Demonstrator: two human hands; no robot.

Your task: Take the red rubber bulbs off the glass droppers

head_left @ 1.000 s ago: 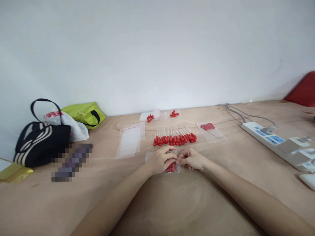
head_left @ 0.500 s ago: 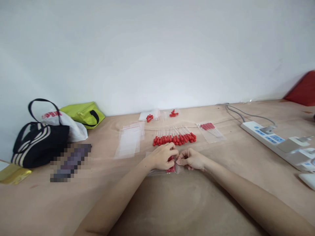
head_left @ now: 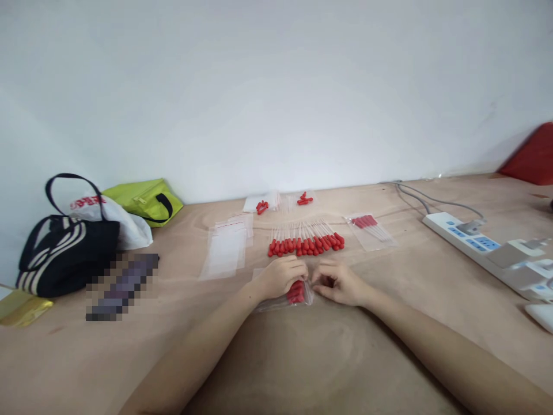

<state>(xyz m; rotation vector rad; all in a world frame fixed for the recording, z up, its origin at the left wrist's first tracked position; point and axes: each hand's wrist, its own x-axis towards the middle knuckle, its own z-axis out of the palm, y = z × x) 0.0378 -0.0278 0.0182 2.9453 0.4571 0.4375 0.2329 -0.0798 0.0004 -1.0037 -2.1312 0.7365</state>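
Note:
Just below the middle of the table lies a clear zip bag [head_left: 272, 304] with several red-bulbed droppers [head_left: 296, 292] inside. My left hand [head_left: 283, 276] rests over it, fingers curled and closed on its upper edge, covering part of the contents. To the right of the bag's mouth is my right hand [head_left: 341, 282]; its fingers are bent, with a gap between thumb and forefinger and nothing seen in it. Beyond both hands, a row of glass droppers [head_left: 306, 245] lies with red bulbs toward me. A filled zip bag of droppers [head_left: 370, 231] lies to their right.
Empty zip bags [head_left: 224, 248] are spread at left of the row. Loose red bulbs [head_left: 261, 207] lie near the wall. A power strip [head_left: 470, 245] with plugs stands at right; a black bag [head_left: 69, 253] and a green bag [head_left: 144, 199] are at left.
My right hand has let go of the bag's edge and moved slightly right, its thumb and forefinger parting. My left hand has shifted a little, showing more of the red bulbs.

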